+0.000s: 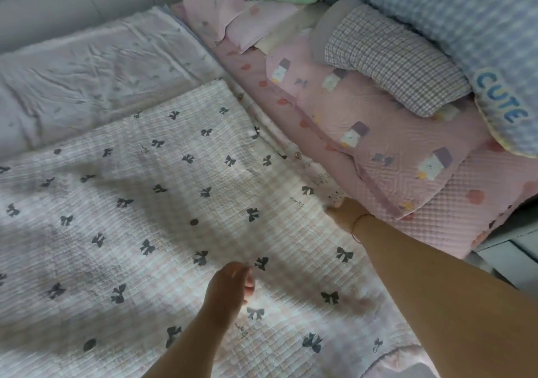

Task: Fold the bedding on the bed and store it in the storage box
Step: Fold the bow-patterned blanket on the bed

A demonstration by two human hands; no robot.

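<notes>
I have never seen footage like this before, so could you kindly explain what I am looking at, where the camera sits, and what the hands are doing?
No machine here: a person wears a camera on the head, looking down at their own two bare hands over a bed. Spread across it is a white quilted blanket with dark bow prints. The left hand pinches up a fold near the blanket's middle. The right hand reaches to its right edge; whether it grips there I cannot tell. Beside it lie a pink quilted cover with cartoon figures, a grey checked pillow and a blue gingham cushion lettered CUTE.
</notes>
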